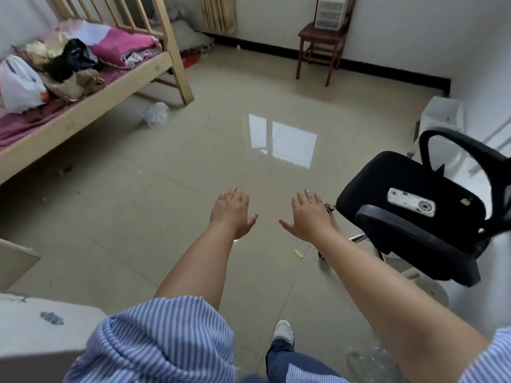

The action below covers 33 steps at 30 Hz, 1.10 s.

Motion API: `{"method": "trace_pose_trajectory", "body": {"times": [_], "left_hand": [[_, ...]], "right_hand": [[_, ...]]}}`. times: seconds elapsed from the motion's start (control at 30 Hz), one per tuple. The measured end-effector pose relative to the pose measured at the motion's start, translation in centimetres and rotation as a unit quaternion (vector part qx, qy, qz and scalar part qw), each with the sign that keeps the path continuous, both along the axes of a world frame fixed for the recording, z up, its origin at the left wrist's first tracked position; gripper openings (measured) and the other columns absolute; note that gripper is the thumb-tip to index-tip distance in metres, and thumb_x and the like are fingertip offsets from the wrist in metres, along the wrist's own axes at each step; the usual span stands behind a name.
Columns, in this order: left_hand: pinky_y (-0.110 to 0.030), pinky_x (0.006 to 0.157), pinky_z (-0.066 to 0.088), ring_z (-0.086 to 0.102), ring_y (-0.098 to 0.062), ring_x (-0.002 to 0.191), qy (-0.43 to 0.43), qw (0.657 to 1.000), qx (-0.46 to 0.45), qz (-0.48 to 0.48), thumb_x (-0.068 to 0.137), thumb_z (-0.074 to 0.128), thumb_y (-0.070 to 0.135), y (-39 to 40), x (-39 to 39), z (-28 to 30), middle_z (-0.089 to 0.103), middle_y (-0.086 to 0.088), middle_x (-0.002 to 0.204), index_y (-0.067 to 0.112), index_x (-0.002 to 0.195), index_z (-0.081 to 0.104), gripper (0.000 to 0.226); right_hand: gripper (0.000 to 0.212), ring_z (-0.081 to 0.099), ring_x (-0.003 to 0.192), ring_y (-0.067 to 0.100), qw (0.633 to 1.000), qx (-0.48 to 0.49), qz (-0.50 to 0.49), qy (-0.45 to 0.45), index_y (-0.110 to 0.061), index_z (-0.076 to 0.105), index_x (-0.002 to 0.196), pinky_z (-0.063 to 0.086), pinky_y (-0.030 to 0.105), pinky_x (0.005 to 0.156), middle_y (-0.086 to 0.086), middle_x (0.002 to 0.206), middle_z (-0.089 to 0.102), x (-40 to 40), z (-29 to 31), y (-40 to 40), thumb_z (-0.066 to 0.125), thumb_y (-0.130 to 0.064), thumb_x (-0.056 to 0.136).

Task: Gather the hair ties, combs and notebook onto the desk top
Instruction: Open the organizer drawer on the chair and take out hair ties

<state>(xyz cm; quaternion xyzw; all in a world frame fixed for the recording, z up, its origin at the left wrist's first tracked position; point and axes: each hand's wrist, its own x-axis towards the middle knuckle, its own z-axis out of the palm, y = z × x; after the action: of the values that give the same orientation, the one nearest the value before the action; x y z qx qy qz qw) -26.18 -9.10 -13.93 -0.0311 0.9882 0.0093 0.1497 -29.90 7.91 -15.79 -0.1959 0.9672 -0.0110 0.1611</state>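
My left hand [231,212] and my right hand [309,214] are stretched out side by side over the tiled floor, palms down, fingers spread, nothing in either. A white surface [41,324] at the bottom left bears a small dark blue-grey thing [52,318], too blurred to identify. No comb or notebook is recognisable in view. A small yellow scrap [298,254] lies on the floor below my right hand.
A black office chair [409,214] stands to the right with a white phone-like device [411,206] on its seat. A wooden bed [91,87] piled with clothes fills the left. A wooden chair [320,42] carries plastic drawers at the back wall. A crumpled plastic bag [154,113] lies by the bed.
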Motion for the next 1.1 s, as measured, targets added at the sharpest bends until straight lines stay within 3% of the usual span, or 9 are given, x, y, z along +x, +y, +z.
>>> {"method": "trace_pose_trajectory", "body": {"times": [0.33,0.63,0.87,1.1], "left_hand": [[-0.038,0.120,0.008,0.003,-0.027,0.146,-0.049,0.999,0.015,0.010,0.096,0.034,0.043,-8.4,-20.6,-4.6,0.007,-0.017,0.157,0.002,0.145,0.008,0.069],[-0.037,0.120,0.006,0.001,-0.026,0.146,-0.117,0.990,0.024,-0.078,0.095,0.036,0.044,-16.0,-45.1,-6.7,0.005,-0.016,0.158,0.001,0.146,0.004,0.073],[-0.037,0.121,0.003,-0.001,-0.024,0.146,-0.115,0.982,0.030,-0.146,0.096,0.033,0.045,-14.7,-67.1,-9.0,0.005,-0.014,0.158,0.001,0.146,0.004,0.072],[-0.037,0.121,0.004,0.000,-0.025,0.146,-0.140,0.978,0.036,-0.147,0.097,0.033,0.044,-12.8,-90.6,-9.0,0.007,-0.015,0.158,0.001,0.146,0.005,0.071]], "right_hand": [[0.078,0.001,0.146,0.026,0.997,0.001,0.025,-0.075,-0.002,0.008,0.145,0.004,0.038,0.120,0.015,0.157,0.007,-20.6,-3.9,-9.9,0.038,-0.050,0.092],[0.075,0.008,0.145,0.027,0.987,-0.025,-0.116,-0.107,-0.001,0.015,0.143,0.008,0.038,0.120,0.015,0.156,0.015,-44.3,-4.5,-15.4,0.042,-0.047,0.091],[0.080,0.003,0.145,0.027,0.976,-0.011,-0.180,-0.122,0.000,0.008,0.144,0.006,0.038,0.121,0.016,0.157,0.008,-64.1,-7.2,-14.9,0.042,-0.048,0.091],[0.079,0.004,0.145,0.027,0.970,-0.015,-0.197,-0.139,0.000,0.010,0.144,0.006,0.038,0.120,0.016,0.157,0.010,-86.8,-8.2,-12.3,0.044,-0.047,0.091]]}}
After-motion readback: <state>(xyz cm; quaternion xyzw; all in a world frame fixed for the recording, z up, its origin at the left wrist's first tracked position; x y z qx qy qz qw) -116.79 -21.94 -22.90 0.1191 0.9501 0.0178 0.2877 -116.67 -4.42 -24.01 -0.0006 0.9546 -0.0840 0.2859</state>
